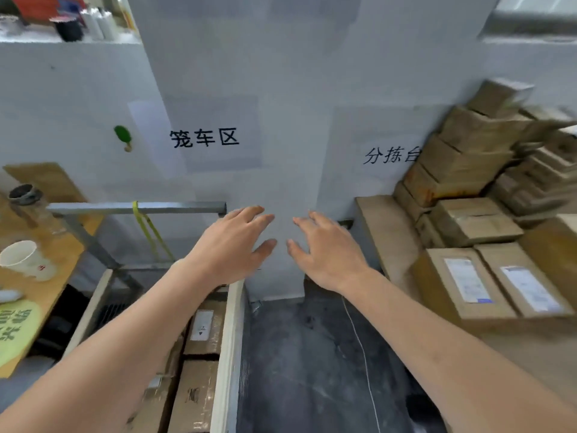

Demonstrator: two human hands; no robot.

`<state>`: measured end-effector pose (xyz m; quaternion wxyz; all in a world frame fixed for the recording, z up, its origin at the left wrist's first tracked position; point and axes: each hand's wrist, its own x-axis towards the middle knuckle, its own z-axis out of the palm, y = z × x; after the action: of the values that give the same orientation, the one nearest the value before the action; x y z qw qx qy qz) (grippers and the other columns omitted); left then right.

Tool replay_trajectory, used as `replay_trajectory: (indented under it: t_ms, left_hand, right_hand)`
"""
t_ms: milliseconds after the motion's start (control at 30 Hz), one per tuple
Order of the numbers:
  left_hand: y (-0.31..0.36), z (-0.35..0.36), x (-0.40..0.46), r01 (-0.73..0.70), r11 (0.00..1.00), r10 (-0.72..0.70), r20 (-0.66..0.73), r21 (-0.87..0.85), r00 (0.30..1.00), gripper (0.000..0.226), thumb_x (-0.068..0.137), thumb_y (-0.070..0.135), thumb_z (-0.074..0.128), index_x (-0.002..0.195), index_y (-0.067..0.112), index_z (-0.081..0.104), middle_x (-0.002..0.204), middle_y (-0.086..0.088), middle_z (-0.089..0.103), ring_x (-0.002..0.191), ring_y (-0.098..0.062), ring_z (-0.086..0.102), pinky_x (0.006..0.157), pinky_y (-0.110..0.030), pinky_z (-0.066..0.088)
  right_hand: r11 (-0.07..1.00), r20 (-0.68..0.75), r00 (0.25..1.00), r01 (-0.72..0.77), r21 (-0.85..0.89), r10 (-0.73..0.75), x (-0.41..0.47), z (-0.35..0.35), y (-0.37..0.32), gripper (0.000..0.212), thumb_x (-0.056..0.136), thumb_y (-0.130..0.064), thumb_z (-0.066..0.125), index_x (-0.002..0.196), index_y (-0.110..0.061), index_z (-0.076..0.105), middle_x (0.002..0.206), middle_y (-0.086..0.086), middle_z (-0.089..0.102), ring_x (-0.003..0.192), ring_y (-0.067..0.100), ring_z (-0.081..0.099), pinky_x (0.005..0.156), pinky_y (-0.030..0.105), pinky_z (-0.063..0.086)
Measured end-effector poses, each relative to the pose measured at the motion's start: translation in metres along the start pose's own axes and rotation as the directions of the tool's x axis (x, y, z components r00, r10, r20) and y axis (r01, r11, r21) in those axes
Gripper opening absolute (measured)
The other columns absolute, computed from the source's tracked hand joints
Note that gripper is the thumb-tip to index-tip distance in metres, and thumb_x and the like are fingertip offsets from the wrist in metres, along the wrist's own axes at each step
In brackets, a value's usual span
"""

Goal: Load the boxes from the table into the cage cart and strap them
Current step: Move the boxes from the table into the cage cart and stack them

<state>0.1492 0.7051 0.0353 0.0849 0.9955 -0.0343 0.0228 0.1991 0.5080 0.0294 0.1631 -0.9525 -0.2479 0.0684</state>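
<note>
Head cam: both hands out in front, palms down, holding nothing. Left hand (232, 245) and right hand (327, 250) sit side by side near centre, fingers spread and relaxed, thumbs toward each other with a gap between, grip wide on both. They hang in front of a grey wall pillar (281, 151).

Cage cart (231, 339) at 7 o'clock: pale side rail, grey metal top bar, yellow strap (146, 223) tied to the bar and hanging loose. Boxes in the cart (199, 354) lie flat below the left forearm (at least three brown cartons, count beyond that unclear).

Table (384, 239) at 3 o'clock carries the boxes on the table (468, 182): a tall leaning stack against the wall at 2 o'clock, two labelled cartons (496, 285) side by side and touching at the near edge. Right side is motion-blurred.

Wall signs: "笼车区" (204, 138) at 11 o'clock, "分拣台" (390, 155) partly hidden behind the stack.

Bench at 9 o'clock holds a paper cup (23, 259).
</note>
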Motion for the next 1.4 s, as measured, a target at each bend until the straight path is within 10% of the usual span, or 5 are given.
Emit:
replay_trajectory:
  t_ms: [800, 1400]
  left_hand:
    - [0.382, 0.069, 0.105, -0.528, 0.847, 0.531, 0.056, -0.067, 0.845, 0.061, 0.105, 0.053, 0.047, 0.158, 0.026, 0.038, 0.163, 0.002, 0.037, 0.149, -0.020, 0.036, 0.119, -0.042, 0.038]
    - [0.554, 0.152, 0.295, -0.789, 0.608, 0.791, 0.158, -0.094, 0.591, 0.056, 0.105, 0.048, 0.047, 0.154, 0.022, 0.043, 0.158, -0.001, 0.042, 0.143, -0.022, 0.042, 0.113, -0.040, 0.045]
  right_hand:
    - [0.884, -0.242, 0.851, -0.455, 0.106, 0.467, -0.221, -0.105, 0.305, 0.052, 0.106, -0.050, 0.046, 0.152, -0.026, 0.048, 0.162, 0.004, 0.038, 0.147, 0.023, 0.037, 0.115, 0.042, 0.039]
    - [0.535, -0.218, 0.489, -0.792, 0.293, 0.844, -0.192, -0.125, 0.514, 0.055, 0.103, -0.048, 0.049, 0.152, -0.023, 0.046, 0.159, 0.011, 0.035, 0.146, 0.031, 0.038, 0.118, 0.042, 0.034]
